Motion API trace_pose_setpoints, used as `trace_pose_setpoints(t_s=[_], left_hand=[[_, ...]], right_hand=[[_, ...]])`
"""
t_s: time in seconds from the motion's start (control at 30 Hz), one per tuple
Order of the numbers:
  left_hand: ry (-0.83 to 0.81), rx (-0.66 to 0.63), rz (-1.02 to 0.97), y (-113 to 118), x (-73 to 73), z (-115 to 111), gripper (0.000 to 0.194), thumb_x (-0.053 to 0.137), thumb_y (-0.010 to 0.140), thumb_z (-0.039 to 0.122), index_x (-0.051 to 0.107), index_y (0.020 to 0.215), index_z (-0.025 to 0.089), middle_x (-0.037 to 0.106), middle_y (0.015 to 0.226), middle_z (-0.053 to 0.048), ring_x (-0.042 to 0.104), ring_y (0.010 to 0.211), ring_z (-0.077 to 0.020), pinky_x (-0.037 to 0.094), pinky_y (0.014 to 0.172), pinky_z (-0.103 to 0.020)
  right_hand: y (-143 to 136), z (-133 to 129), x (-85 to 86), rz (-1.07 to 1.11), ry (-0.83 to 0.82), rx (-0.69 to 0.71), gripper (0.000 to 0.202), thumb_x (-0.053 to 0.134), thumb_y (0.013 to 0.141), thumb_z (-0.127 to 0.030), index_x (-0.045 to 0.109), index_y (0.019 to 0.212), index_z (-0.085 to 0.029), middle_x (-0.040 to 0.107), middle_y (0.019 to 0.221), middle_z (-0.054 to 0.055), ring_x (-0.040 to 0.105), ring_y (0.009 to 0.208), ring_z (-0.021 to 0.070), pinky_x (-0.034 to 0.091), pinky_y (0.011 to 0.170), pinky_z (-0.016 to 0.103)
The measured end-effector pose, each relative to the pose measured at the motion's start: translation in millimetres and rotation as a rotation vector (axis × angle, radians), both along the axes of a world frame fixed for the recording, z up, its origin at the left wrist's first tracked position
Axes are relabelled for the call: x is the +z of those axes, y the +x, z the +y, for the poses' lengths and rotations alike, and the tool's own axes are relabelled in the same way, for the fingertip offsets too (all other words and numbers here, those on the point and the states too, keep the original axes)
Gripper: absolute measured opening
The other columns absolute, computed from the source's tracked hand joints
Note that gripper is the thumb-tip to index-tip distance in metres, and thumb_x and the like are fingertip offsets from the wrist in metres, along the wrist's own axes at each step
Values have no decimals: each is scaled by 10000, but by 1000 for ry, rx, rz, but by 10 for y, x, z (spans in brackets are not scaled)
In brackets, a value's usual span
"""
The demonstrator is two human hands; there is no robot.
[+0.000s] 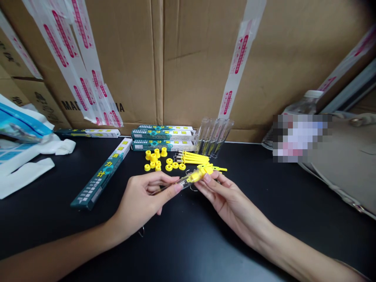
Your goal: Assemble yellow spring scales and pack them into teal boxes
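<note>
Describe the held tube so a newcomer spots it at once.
Below the tall cardboard, over the black table, find the left hand and right hand. Slanting between them is a clear tube with a yellow piece at its right end. Unlike the transparent tubes grouped by the cardboard, this one is held.

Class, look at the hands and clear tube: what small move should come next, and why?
Probably, the right hand should ease the yellow piece a little further into the clear tube while the left hand steadies it: yellow shows through the clear tube and also at its end, in the right hand's grip.
</note>
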State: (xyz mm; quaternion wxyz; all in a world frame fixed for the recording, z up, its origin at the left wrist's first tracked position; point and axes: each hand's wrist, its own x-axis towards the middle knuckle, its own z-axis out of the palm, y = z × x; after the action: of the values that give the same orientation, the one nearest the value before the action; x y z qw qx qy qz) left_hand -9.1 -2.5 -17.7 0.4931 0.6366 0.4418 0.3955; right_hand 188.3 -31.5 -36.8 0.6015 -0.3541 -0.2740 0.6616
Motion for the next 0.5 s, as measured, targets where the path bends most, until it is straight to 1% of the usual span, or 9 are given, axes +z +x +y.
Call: trace_pose_setpoints(t_s=[0.07,0.1,0.17,0.23,0.3,0.33,0.4,0.5], left_hand=[[-4,5,2,4,4,-5,262,767,740,354,763,881,134,660,571,3,448,383,-57,402,368,-174],[-5,8,3,7,6,-7,261,767,741,353,763,882,133,677,597,-5,447,385,-54,401,367,-172],[-8,10,6,12,9,-9,259,768,742,352,762,883,134,730,709,-38,449,390,-43,402,368,-167],[-8,12,11,15,7,-9,256,769,746,357,760,879,137,761,833,-66,454,397,-34,404,368,-162],[-4,15,19,14,0,-9,258,767,751,365,757,881,143,768,897,-77,463,406,-35,410,369,-161],[2,16,23,13,-4,-10,259,764,754,371,757,882,146,768,903,-77,466,410,-38,414,367,-162],[27,12,39,9,-13,-11,257,753,764,379,758,888,153,767,861,-65,471,409,-47,419,367,-165],[101,7,89,1,-21,-18,239,730,782,364,764,895,157,731,681,-24,480,398,-65,414,363,-166]], right_hand=[[0,0,-10,21,-3,-6,156,842,728,-226,738,842,-204,737,958,-4,682,1012,151,480,1067,297],[-3,-1,-9,32,-3,-10,147,838,731,-216,736,836,-198,738,959,1,684,1007,151,485,1061,293],[-10,-4,5,46,-6,-9,152,826,744,-197,737,867,-195,739,988,9,689,997,150,499,1046,295],[-17,-7,26,48,-8,-6,205,815,758,-193,737,947,-210,736,1036,11,690,997,151,507,1037,302],[-21,-10,42,40,-5,3,235,807,767,-198,736,990,-218,733,1057,12,685,1012,156,502,1043,308],[-21,-11,46,37,1,7,219,806,768,-199,740,976,-214,733,1045,12,684,1013,158,499,1045,309],[-18,-13,44,40,11,9,162,808,763,-191,743,911,-200,734,997,10,683,1000,154,499,1041,301],[-9,-17,28,47,11,-10,120,820,752,-180,732,833,-187,733,943,7,683,956,133,514,1015,282]])
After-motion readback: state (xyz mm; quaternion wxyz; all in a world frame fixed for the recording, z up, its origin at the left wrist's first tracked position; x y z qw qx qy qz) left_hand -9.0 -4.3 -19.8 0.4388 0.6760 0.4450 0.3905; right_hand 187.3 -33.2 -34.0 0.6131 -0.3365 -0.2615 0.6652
